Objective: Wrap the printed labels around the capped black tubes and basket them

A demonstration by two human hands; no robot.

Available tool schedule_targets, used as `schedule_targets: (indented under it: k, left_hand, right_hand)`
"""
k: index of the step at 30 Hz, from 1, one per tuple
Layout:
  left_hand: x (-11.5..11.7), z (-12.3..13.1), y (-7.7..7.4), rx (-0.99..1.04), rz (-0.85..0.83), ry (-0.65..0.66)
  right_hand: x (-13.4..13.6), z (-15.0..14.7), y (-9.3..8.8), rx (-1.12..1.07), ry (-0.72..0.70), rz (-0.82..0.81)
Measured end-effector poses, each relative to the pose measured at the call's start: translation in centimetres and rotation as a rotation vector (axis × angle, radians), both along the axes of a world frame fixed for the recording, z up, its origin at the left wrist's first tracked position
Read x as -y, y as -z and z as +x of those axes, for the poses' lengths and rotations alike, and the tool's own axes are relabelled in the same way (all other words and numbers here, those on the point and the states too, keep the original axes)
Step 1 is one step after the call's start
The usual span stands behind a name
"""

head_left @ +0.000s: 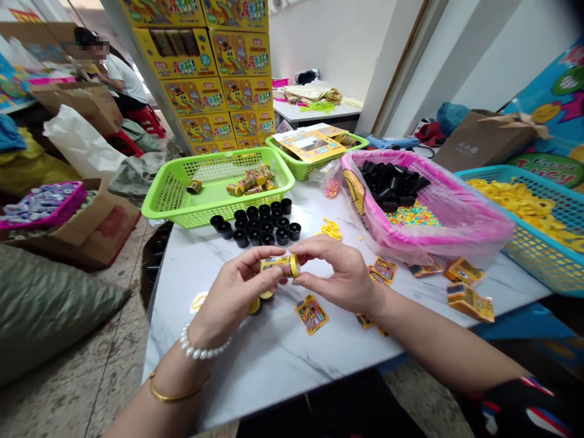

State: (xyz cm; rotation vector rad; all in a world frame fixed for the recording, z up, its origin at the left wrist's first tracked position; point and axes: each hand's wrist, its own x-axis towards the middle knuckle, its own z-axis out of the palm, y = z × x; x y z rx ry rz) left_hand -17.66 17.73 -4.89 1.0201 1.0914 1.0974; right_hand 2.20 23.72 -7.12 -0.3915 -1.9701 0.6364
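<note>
Both my hands pinch a small labelled canister with a yellow cap (281,266), held sideways above the white marble table (283,353). My left hand (235,292) grips its body and my right hand (340,274) holds the capped end. Under my left hand lie two more yellow-capped canisters (260,301). A cluster of open black canisters (260,224) stands just beyond my hands. Small printed stickers (311,314) lie flat on the table by my right wrist.
A green basket (168,201) holds finished labelled canisters. A pink bag-lined basket (456,225) contains black canisters and coloured candy. A blue basket (538,255) of yellow caps stands at the right. Yellow boxes are stacked behind, and a seated person is at far left.
</note>
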Motion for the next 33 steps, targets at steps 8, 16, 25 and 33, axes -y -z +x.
schedule_targets:
  k: [8,16,25,33]
  left_hand:
    - [0.2,0.7,0.0,-0.042,0.078,-0.078]
    - [0.4,0.7,0.1,-0.095,0.045,-0.076]
    - [0.5,1.3,0.2,-0.063,0.103,-0.124]
    - [0.7,1.5,-0.4,-0.106,0.038,-0.112]
  right_hand:
    - [0.4,0.2,0.3,0.013,0.049,-0.158]
    - [1.1,0.3,-0.9,0.026,-0.013,-0.274]
    - [1.1,0.0,0.0,-0.055,-0.165,-0.758]
    - [1.2,-0.1,0.0,-0.043,0.042,-0.017]
